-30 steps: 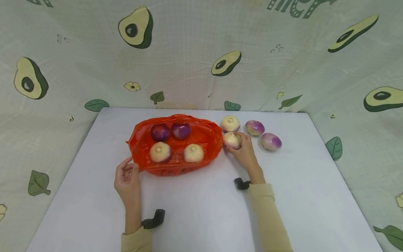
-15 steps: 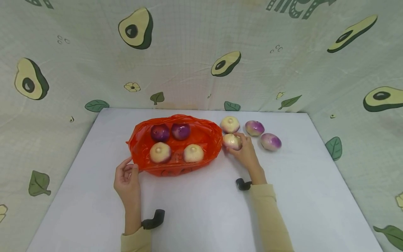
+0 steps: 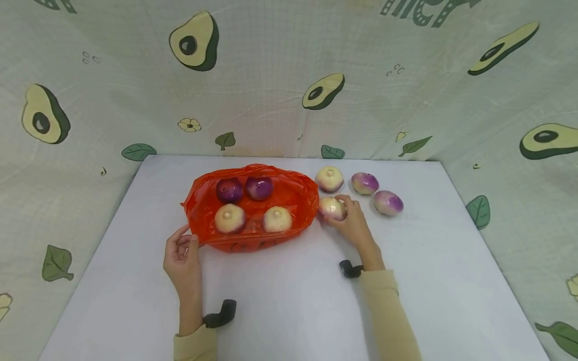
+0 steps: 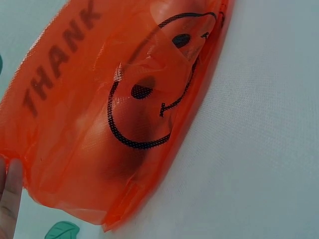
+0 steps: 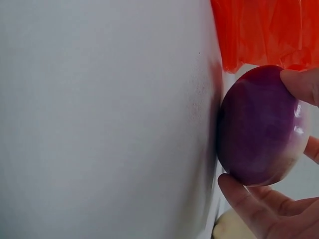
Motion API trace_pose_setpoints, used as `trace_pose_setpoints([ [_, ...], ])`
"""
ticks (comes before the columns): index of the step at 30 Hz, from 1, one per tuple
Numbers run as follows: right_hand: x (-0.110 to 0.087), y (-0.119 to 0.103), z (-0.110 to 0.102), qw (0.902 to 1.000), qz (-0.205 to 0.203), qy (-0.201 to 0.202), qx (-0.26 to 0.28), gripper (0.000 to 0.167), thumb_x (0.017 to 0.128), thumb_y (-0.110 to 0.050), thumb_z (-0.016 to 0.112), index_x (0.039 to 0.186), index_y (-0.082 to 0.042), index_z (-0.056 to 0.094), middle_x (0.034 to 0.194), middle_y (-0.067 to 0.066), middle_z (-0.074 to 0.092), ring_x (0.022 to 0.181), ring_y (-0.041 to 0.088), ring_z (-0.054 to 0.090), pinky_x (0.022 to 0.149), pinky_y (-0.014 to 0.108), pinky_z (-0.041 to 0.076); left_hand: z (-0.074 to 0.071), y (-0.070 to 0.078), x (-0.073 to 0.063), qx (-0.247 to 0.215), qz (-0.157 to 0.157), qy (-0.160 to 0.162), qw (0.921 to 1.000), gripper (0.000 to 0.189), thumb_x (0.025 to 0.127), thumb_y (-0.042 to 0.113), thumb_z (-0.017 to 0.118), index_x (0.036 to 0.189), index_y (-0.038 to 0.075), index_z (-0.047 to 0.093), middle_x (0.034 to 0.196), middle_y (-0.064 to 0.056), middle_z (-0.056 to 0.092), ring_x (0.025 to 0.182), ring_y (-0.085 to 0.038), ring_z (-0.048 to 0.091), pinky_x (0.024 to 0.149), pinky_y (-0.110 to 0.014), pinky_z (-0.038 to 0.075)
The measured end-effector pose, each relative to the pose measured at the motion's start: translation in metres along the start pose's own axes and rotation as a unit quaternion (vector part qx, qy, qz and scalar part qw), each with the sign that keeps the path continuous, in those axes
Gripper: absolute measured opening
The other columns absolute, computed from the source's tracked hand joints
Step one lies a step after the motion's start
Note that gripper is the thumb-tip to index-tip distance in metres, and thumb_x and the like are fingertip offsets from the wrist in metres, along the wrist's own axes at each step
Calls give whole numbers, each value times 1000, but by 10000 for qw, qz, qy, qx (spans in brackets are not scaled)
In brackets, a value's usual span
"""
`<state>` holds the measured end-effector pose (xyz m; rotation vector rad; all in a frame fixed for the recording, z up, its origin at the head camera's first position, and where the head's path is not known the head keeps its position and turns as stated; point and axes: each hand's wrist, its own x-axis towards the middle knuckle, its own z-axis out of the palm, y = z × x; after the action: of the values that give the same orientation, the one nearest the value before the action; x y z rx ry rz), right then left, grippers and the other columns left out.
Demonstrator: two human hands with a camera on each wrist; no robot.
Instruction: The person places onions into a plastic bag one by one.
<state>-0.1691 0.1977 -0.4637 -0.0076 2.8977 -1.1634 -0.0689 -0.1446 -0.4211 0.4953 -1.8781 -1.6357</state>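
A red plastic bag (image 3: pixel 253 245), printed with a smiley face in the left wrist view, lies spread with its mouth up. Inside sit two turnips with purple sides up, one being the purple turnip (image 3: pixel 259 188), and two with pale sides up, such as the pale turnip (image 3: pixel 277 219). My left hand (image 3: pixel 183 255) pinches the bag's near left edge. Just right of the bag, my right hand (image 3: pixel 354 223) grips a white-and-purple turnip (image 5: pixel 259 124) between thumb and fingers. In the right wrist view it sits at the table surface; whether it touches cannot be told.
Behind the gripped turnip stands another pale turnip (image 3: pixel 329 179). Two purple-and-white turnips lie to the right, the nearer turnip (image 3: pixel 388 203) tipped on its side. The white table (image 3: pixel 289 301) ends at an avocado-print cloth (image 3: pixel 262 110).
My right hand has drawn its turnip slightly toward me, opening a small gap from the pale turnip behind. The left hand and bag stay put.
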Motion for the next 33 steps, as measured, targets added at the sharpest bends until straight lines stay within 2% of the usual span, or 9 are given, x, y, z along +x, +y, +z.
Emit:
trace_pose_setpoints([
  [10, -15, -2, 2, 10000, 16, -5, 69, 61, 78, -28, 73, 129, -12, 42, 119, 23, 44, 106, 36, 48, 98, 53, 41, 0, 0, 1, -23, 34, -55, 10000, 31, 91, 10, 56, 119, -4, 57, 89, -5, 59, 77, -8, 57, 76, -9, 50],
  [14, -22, -2, 3, 10000, -47, 17, 74, 62, 77, -27, 74, 128, -11, 43, 116, 23, 46, 98, 33, 48, 87, 46, 44, 0, 0, 1, -45, 17, -58, 10000, 31, 91, 9, 55, 119, -4, 57, 89, -5, 59, 76, -8, 57, 76, -9, 51],
  [18, -30, -2, 4, 9999, -56, 23, 106, 61, 77, -27, 74, 128, -10, 43, 113, 21, 47, 90, 29, 46, 76, 38, 40, 0, 0, 1, -61, 16, -56, 10000, 31, 91, 9, 55, 119, -4, 57, 89, -5, 59, 76, -8, 56, 76, -9, 50],
  [27, -44, -1, 8, 9993, -79, 202, 317, 60, 77, -27, 75, 126, -9, 45, 108, 18, 49, 87, 26, 44, 72, 32, 37, -1, -1, 0, -160, -3, -52, 9999, 31, 91, 8, 56, 119, -5, 57, 87, -2, 59, 75, -8, 56, 74, -9, 51],
  [33, -52, -3, 8, 9988, 40, 173, 454, 62, 76, -28, 75, 127, -11, 44, 110, 19, 50, 87, 26, 46, 73, 31, 39, -2, -1, 0, -189, -38, -44, 9998, 31, 90, 8, 56, 118, -5, 57, 87, -2, 58, 75, -8, 57, 74, -9, 51],
])
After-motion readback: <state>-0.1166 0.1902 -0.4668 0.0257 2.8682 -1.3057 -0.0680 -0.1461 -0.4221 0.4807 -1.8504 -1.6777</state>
